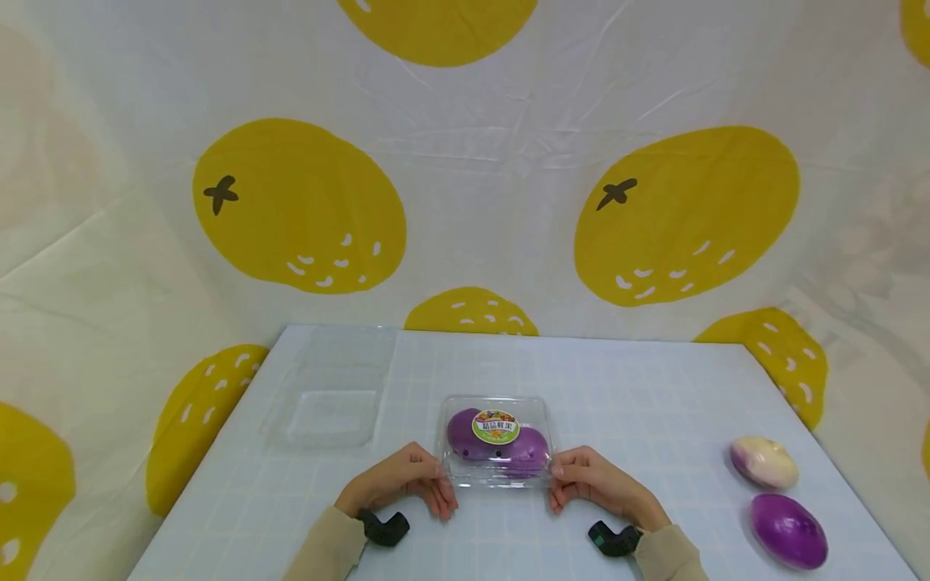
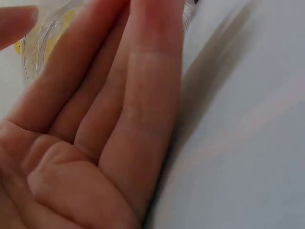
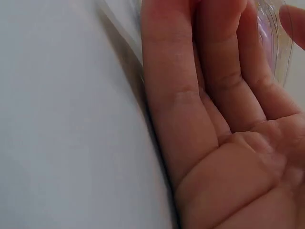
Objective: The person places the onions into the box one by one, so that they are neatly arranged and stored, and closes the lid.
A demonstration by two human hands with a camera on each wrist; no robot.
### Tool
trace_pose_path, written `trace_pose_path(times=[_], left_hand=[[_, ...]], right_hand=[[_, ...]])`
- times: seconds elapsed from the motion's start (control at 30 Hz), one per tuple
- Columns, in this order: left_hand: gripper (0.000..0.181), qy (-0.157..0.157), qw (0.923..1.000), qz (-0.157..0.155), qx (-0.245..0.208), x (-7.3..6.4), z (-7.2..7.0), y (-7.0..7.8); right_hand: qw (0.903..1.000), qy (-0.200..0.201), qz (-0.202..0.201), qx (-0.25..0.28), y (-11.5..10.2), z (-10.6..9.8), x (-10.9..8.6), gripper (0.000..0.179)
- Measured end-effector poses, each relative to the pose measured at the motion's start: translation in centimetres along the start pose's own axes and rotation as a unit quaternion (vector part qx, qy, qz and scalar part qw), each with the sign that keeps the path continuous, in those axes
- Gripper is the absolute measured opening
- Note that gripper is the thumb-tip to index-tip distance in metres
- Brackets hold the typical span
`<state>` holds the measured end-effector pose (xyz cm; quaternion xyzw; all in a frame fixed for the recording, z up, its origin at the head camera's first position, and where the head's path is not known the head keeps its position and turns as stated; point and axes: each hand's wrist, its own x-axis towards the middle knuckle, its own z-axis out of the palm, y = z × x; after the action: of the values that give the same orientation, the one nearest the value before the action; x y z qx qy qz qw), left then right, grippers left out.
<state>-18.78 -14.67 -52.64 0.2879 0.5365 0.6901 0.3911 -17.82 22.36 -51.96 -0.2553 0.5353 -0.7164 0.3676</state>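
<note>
Purple and glossy, a loose egg-shaped piece (image 1: 789,531) rests on the near part of the counter (image 1: 617,387), between three and four o'clock from the clear plastic box (image 1: 536,413). The left hand (image 1: 398,476) appears to pinch the box's near corner at seven o'clock; the right hand (image 1: 606,482) mirrors it at five. A cream piece (image 1: 764,461) lies just beyond the loose one, at three o'clock. Under the box's lid sit two purple pieces (image 1: 526,456), with an oval label (image 1: 496,428) above them. A clear tray (image 1: 327,413) stands farther off, toward ten o'clock, before a fruit-print cloth (image 1: 494,226).

The lid could spring up or the box could skew, judging by the grip, if one corner gets more pressure than the other; thin plastic might also crease. Only the head view shows the label and loose pieces; the two wrist views alone reveal the palms, with each thumb apart from the fingers and plastic edging between them. Whether the rim is fully latched cannot be told.
</note>
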Motion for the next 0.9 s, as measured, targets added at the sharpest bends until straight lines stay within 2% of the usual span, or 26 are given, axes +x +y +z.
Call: trace_pose_path(times=[0.1, 0.2, 0.4, 0.67, 0.9], left_hand=[[0.043, -0.020, 0.9985, -0.024, -0.046, 0.2, 0.4, -0.1], [0.048, -0.035, 0.9956, -0.046, -0.074, 0.6, 0.8, -0.1], [0.051, -0.036, 0.9951, -0.060, -0.070, 1.0, 1.0, -0.3], [0.049, -0.035, 0.9967, -0.028, -0.068, 0.8, 0.9, -0.4], [0.047, -0.017, 0.9972, -0.026, -0.068, 0.8, 0.8, -0.7]], right_hand=[[1.0000, 0.000, -0.002, -0.001, 0.2, 0.0, 0.1, 0.032], [0.9999, 0.004, -0.010, -0.004, 0.4, 0.0, 0.1, 0.031], [0.9995, 0.012, -0.025, -0.014, 0.6, 0.0, 0.2, 0.033], [0.9982, 0.005, -0.056, -0.021, 0.9, 0.1, 0.6, 0.033], [0.9977, 0.001, -0.065, -0.018, 1.2, 0.0, 0.7, 0.030]])
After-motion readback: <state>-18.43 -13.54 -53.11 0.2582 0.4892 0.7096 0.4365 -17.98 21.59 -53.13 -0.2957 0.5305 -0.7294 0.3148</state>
